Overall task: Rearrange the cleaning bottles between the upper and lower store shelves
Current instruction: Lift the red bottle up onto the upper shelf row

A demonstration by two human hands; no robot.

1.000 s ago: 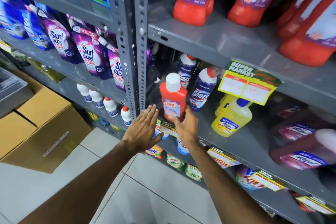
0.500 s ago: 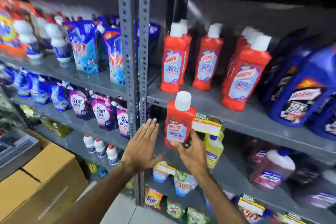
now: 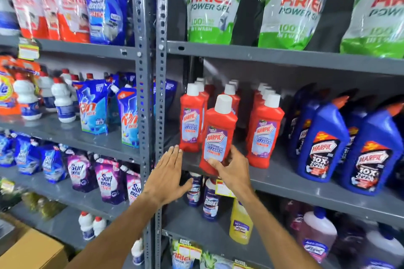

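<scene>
On grey shelf (image 3: 284, 178), red bottle (image 3: 218, 137), store aisle

The right hand (image 3: 232, 172) grips a red Harpic bathroom cleaner bottle (image 3: 218, 135) at its base, fingers (image 3: 237, 155) wrapped around the lower label. The bottle is tilted slightly and held at the front edge of the grey metal shelf (image 3: 306, 183), between two rows of red Harpic bottles (image 3: 263, 135) standing on that shelf. The left hand (image 3: 167, 178) is flat with extended fingers, beside the held bottle and not touching it. Blue Harpic bottles (image 3: 321, 144) stand further right on the same shelf. Ariel pouches (image 3: 211, 4) occupy the shelf above. Domex bottles (image 3: 209, 200) and a yellow bottle (image 3: 240, 223) stand on the shelf below.
</scene>
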